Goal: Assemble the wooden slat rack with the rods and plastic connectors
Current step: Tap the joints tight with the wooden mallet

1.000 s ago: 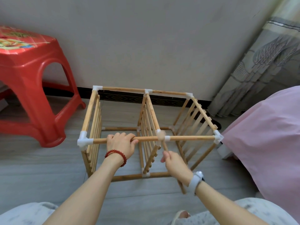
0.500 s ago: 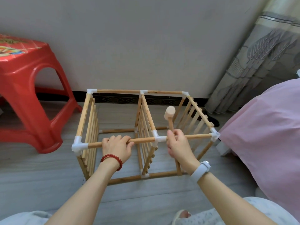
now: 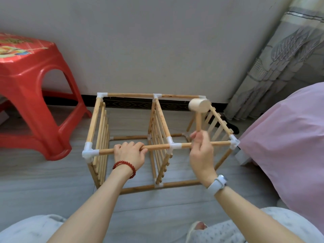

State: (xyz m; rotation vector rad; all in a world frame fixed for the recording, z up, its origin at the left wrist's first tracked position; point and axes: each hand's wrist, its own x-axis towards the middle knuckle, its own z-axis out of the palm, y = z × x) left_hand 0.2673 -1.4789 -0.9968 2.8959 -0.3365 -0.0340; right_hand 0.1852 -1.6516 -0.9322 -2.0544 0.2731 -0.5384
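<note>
The left hand [image 3: 130,151] curls tight around the front top rod [image 3: 157,147] of the wooden rack [image 3: 157,137]. The right hand [image 3: 201,151] grips a small wooden mallet [image 3: 199,109], its head up. The rack stands on the grey floor [image 3: 43,181] near the wall [image 3: 157,41], between a red stool [image 3: 29,85] and pink bedding [image 3: 289,137].

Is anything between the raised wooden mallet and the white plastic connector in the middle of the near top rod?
Nothing visible. The wooden mallet is raised in the right hand, up and right of the white plastic connector; the left hand grips the near top rod farther left.
</note>
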